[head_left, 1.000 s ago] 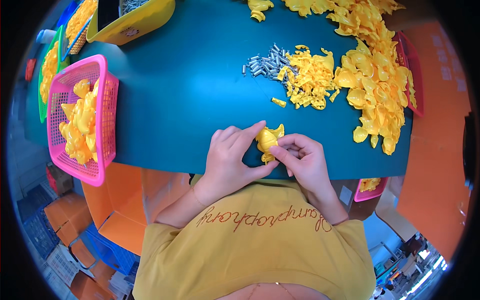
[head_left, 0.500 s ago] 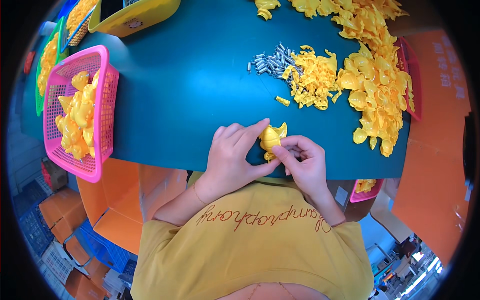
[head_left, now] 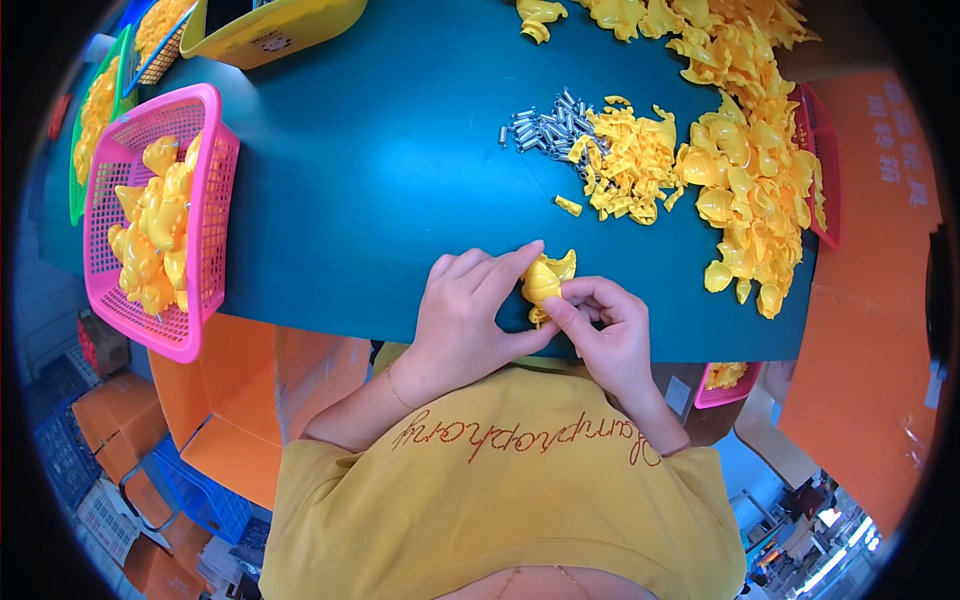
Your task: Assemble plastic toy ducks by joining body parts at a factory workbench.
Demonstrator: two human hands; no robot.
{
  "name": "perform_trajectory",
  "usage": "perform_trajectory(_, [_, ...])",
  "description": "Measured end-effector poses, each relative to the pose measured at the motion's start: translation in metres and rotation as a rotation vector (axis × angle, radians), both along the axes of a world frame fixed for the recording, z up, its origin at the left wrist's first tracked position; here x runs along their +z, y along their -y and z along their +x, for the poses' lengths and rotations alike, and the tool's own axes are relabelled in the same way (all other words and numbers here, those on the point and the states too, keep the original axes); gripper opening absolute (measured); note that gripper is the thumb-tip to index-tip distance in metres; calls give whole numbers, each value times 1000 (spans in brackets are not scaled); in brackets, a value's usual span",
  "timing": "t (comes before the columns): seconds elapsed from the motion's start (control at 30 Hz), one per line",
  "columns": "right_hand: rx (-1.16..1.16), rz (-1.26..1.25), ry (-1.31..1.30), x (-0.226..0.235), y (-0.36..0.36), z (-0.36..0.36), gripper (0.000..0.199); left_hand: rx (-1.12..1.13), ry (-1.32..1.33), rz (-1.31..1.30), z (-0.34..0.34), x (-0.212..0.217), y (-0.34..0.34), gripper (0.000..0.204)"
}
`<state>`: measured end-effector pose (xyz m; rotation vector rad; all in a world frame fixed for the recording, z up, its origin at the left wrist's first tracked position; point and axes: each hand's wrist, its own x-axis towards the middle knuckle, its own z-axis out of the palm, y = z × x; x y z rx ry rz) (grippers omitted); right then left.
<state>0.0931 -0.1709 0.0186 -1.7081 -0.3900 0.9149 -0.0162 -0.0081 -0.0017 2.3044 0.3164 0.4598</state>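
Just above the table's near edge, both my hands hold one glossy yellow plastic figure part [head_left: 543,281] with a curved, pointed end. My left hand [head_left: 468,308] grips it from the left, forefinger at its top and thumb at its lower end. From the right, the thumb and fingers of my right hand [head_left: 606,322] pinch its side. My fingers hide part of it. Beyond my hands lie a pile of small yellow plastic pieces [head_left: 632,165] and a heap of small silver metal springs or pins [head_left: 556,125]. One small yellow piece [head_left: 568,206] lies apart from them.
A pink basket [head_left: 213,190] of yellow figures stands at the left, beside green and blue baskets. At the far left is a yellow bin [head_left: 275,38]. Yellow shells [head_left: 745,170] heap along the right of the green table [head_left: 330,200]. Orange boxes [head_left: 230,400] stand below.
Both hands keep their hold on the yellow figure part, almost in the same place. The whole view has shifted very slightly.
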Motion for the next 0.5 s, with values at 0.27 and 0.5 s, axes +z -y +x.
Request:
perform_trajectory(0.27, [50,20,227,0,-9,-3,12,6,47,-35,-1,-7,0,76])
perform_trajectory(0.5, [63,-25,398,-3,-7,-5,20,-90,1,-44,-8,-3,-9,78])
